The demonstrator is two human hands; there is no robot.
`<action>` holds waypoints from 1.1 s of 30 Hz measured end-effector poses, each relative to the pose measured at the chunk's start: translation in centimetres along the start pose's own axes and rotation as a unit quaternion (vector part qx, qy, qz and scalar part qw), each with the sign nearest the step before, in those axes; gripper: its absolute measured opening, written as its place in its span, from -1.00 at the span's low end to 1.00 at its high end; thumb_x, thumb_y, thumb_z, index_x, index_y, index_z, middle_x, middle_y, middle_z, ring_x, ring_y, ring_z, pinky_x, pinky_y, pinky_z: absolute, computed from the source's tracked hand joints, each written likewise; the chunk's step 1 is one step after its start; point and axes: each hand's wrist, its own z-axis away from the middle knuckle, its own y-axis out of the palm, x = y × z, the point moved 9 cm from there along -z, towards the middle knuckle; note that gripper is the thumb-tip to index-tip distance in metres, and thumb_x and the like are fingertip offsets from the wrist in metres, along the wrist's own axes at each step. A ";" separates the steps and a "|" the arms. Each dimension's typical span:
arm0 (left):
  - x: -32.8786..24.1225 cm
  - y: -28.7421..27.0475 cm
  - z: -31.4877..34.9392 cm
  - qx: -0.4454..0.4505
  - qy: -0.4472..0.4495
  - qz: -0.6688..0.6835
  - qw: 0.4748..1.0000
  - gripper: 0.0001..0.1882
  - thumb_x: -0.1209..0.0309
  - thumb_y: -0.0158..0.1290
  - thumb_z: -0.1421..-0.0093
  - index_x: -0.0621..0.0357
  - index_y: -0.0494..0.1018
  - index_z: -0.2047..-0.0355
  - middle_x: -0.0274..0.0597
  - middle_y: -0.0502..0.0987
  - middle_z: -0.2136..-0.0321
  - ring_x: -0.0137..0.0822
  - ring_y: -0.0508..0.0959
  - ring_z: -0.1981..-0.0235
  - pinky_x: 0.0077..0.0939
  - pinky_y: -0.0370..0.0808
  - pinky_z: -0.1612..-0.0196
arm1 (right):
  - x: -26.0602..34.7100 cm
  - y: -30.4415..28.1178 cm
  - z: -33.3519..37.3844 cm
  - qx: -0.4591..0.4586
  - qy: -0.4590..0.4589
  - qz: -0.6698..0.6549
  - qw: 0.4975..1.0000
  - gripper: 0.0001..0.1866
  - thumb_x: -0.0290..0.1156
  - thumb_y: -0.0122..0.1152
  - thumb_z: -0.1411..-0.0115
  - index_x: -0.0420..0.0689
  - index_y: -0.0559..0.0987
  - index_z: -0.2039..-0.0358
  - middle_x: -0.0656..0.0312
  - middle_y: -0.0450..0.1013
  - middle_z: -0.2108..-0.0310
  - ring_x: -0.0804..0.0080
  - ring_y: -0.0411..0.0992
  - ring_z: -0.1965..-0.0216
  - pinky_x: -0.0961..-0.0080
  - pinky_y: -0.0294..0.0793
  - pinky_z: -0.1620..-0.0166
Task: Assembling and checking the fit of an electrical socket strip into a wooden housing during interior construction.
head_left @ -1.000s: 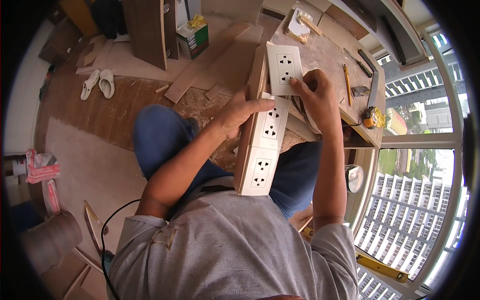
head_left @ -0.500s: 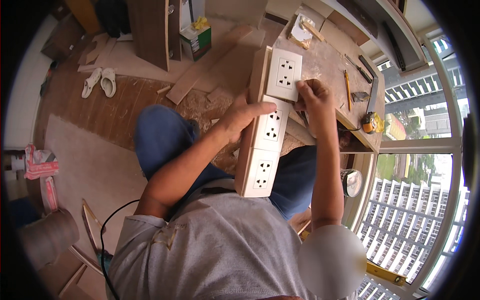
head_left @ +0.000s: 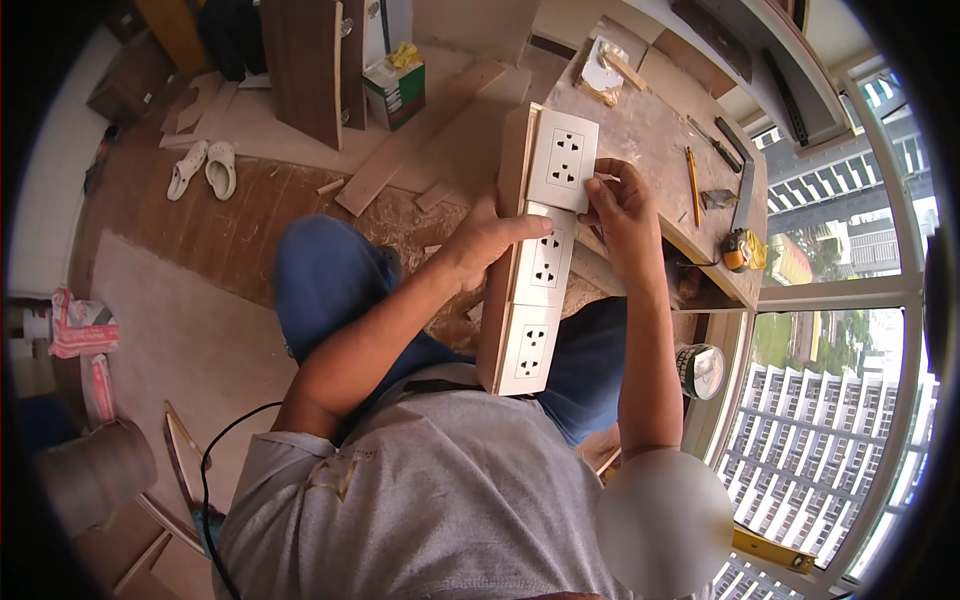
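A long, narrow wooden box point(head_left: 487, 345) stands lengthwise before my body, its near end close to my shirt. Three white socket plates run along its face: the far one point(head_left: 562, 160), the middle one point(head_left: 546, 268) and the near one point(head_left: 528, 345). My left hand point(head_left: 487, 243) wraps the box from the left, its thumb lying across the middle plate. At the right edge of the far plate, my right hand point(head_left: 620, 205) pinches with thumb and fingers. The far plate sits slightly out of line with the middle one. What lies behind my right fingertips is hidden.
A dusty workbench point(head_left: 655, 150) at the right holds a pencil point(head_left: 694, 186), a tape measure point(head_left: 738, 250) and a metal square point(head_left: 746, 190). Wood shavings and offcuts litter the floor point(head_left: 400, 225). Windows point(head_left: 810, 420) line the right side; white clogs point(head_left: 221, 170) lie far left.
The far end of the box has dipped slightly toward me and left. My right hand has come down a little with it, still at the far plate's edge.
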 end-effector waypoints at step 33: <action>0.8 0.3 -0.4 0.027 -0.038 0.028 0.999 -0.41 0.26 0.23 -0.18 0.24 0.32 -0.14 -0.12 0.55 0.12 -0.33 0.61 0.15 -0.35 0.59 0.07 | 2.2 2.4 -4.7 0.133 -0.045 0.176 0.974 -0.23 -0.10 0.42 -0.16 -0.12 0.34 -0.30 0.04 0.45 -0.09 0.38 0.48 0.10 0.44 0.49 0.05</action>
